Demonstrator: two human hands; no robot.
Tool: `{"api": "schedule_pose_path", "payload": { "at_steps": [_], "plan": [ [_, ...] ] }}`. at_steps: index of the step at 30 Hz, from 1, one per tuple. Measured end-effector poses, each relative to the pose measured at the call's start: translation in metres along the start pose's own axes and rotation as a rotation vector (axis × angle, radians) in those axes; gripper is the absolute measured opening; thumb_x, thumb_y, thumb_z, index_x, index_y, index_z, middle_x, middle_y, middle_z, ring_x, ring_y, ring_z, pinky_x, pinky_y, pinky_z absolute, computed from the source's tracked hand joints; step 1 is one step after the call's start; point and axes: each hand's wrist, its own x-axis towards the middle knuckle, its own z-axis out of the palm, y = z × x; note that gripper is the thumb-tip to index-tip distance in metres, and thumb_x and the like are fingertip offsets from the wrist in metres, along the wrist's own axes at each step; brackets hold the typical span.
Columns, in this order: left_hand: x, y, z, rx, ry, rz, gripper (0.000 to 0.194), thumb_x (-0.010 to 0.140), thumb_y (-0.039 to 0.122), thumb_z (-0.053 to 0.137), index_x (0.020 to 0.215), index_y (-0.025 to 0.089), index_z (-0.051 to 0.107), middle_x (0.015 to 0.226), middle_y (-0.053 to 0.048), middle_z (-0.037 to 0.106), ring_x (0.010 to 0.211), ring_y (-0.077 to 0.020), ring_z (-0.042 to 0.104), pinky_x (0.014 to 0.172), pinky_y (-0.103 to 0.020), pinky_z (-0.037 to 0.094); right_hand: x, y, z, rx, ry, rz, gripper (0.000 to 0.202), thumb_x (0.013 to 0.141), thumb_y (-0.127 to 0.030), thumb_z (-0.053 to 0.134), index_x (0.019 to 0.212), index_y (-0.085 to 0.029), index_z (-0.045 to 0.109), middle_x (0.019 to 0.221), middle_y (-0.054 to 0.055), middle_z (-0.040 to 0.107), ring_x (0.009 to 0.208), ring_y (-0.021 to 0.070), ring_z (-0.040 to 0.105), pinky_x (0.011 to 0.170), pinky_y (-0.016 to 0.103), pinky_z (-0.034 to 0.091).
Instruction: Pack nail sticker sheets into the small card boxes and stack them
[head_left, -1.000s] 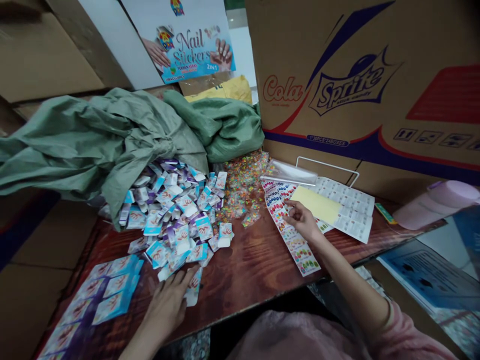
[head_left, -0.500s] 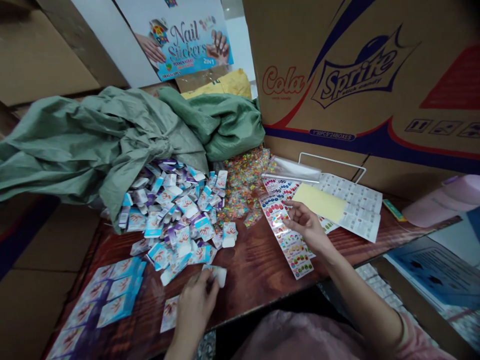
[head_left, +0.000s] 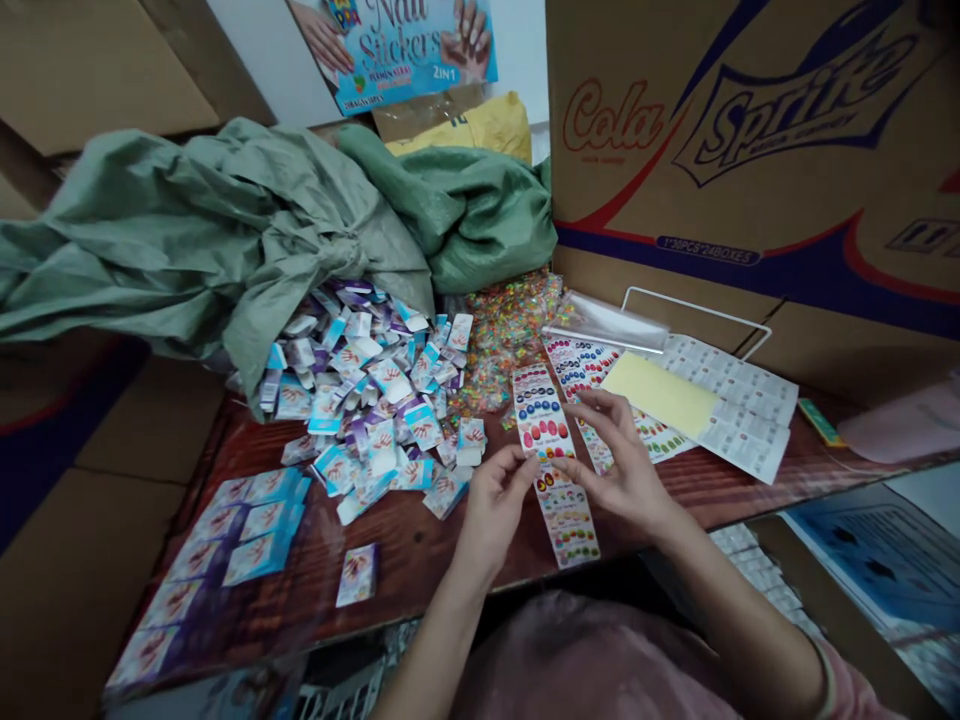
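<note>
A long strip of nail stickers with rows of coloured nail shapes is held up over the table's front edge. My left hand pinches its left edge between thumb and fingers, about midway along. From the right, my right hand has its thumb on the strip's face, the other fingers curved beside the right edge. Behind that hand lie more sticker sheets. To the left, a single small nail-sticker box lies by itself on the table.
A heap of small boxes spills from a green sack. Rows of boxes lie at left. Small candy packets are piled mid-table. Yellow card rests on a printed sheet. A large carton stands behind.
My left hand has let go of a small box and moved right to the sticker strip. The strip has been lifted and shifted left, off the other sheets. The view has tilted down slightly.
</note>
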Motion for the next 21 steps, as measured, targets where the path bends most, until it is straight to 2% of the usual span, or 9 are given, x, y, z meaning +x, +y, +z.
{"api": "schedule_pose_path", "payload": {
  "at_steps": [2, 3, 6, 9, 11, 13, 15, 18, 21],
  "plan": [
    [-0.004, 0.005, 0.000, 0.066, -0.076, 0.018, 0.019, 0.081, 0.034, 0.061, 0.083, 0.016, 0.064, 0.082, -0.002, 0.067, 0.078, -0.0133, 0.059, 0.075, -0.024, 0.046, 0.007, -0.002, -0.010, -0.081, -0.096, -0.104, 0.057, 0.076, -0.040, 0.071, 0.129, -0.031, 0.053, 0.143, 0.008, 0.039, 0.134, 0.0302, 0.032, 0.110, 0.050, 0.028],
    [-0.006, 0.007, 0.001, 0.098, -0.095, 0.037, 0.018, 0.082, 0.033, 0.061, 0.083, 0.016, 0.065, 0.081, -0.002, 0.066, 0.078, -0.0133, 0.059, 0.074, -0.024, 0.046, 0.010, -0.002, -0.014, -0.082, -0.164, -0.142, 0.055, 0.077, -0.040, 0.071, 0.128, -0.031, 0.053, 0.141, 0.007, 0.043, 0.135, 0.0301, 0.030, 0.110, 0.051, 0.027],
    [-0.009, 0.009, 0.003, 0.175, -0.025, 0.097, 0.018, 0.083, 0.034, 0.059, 0.081, 0.016, 0.062, 0.077, -0.001, 0.064, 0.074, -0.0134, 0.058, 0.071, -0.024, 0.046, 0.011, -0.003, -0.012, -0.017, -0.320, -0.161, 0.029, 0.084, -0.036, 0.063, 0.113, -0.030, 0.064, 0.111, 0.004, 0.067, 0.118, 0.0256, 0.052, 0.105, 0.047, 0.035],
    [-0.007, 0.004, 0.001, 0.322, 0.219, 0.210, 0.021, 0.078, 0.036, 0.065, 0.085, 0.018, 0.060, 0.082, -0.002, 0.062, 0.078, -0.0148, 0.058, 0.073, -0.025, 0.045, 0.006, -0.003, -0.001, 0.108, -0.247, 0.017, 0.016, 0.088, -0.035, 0.058, 0.091, -0.026, 0.070, 0.083, 0.002, 0.071, 0.080, 0.0187, 0.065, 0.084, 0.037, 0.049],
    [-0.006, -0.001, -0.004, 0.420, 0.252, 0.248, 0.026, 0.073, 0.036, 0.071, 0.087, 0.018, 0.061, 0.088, -0.004, 0.062, 0.085, -0.0167, 0.057, 0.076, -0.026, 0.045, 0.006, -0.004, 0.005, 0.273, -0.145, 0.200, 0.019, 0.086, -0.038, 0.060, 0.083, -0.022, 0.069, 0.075, 0.002, 0.070, 0.069, 0.0167, 0.064, 0.069, 0.030, 0.051],
    [-0.006, -0.005, -0.008, 0.382, 0.102, 0.142, 0.026, 0.073, 0.039, 0.070, 0.085, 0.016, 0.063, 0.086, -0.005, 0.064, 0.081, -0.0172, 0.058, 0.072, -0.027, 0.045, 0.007, -0.004, 0.010, 0.490, -0.078, 0.360, 0.020, 0.081, -0.040, 0.065, 0.081, -0.020, 0.066, 0.073, 0.001, 0.070, 0.065, 0.0158, 0.063, 0.061, 0.027, 0.051],
    [-0.007, -0.009, -0.009, 0.199, -0.036, -0.040, 0.029, 0.077, 0.042, 0.065, 0.084, 0.015, 0.064, 0.078, -0.004, 0.065, 0.070, -0.0155, 0.058, 0.063, -0.026, 0.045, 0.009, -0.004, 0.013, 0.680, -0.055, 0.449, 0.023, 0.077, -0.039, 0.070, 0.090, -0.021, 0.064, 0.078, 0.000, 0.071, 0.067, 0.0151, 0.064, 0.065, 0.027, 0.052],
    [-0.009, -0.013, -0.008, -0.074, -0.035, -0.173, 0.032, 0.077, 0.044, 0.065, 0.091, 0.015, 0.062, 0.077, -0.002, 0.067, 0.066, -0.0138, 0.059, 0.063, -0.025, 0.046, 0.007, -0.002, 0.018, 0.794, -0.156, 0.511, 0.038, 0.072, -0.038, 0.074, 0.104, -0.023, 0.059, 0.091, 0.001, 0.071, 0.079, 0.0160, 0.066, 0.077, 0.031, 0.053],
    [-0.009, -0.015, -0.007, -0.187, 0.021, -0.212, 0.033, 0.074, 0.043, 0.069, 0.091, 0.016, 0.060, 0.075, 0.000, 0.067, 0.062, -0.0120, 0.059, 0.063, -0.024, 0.046, 0.000, 0.005, 0.023, 0.728, -0.257, 0.524, 0.029, 0.071, -0.039, 0.075, 0.088, -0.019, 0.064, 0.082, 0.002, 0.071, 0.074, 0.0152, 0.064, 0.074, 0.030, 0.052]
  ]
}}
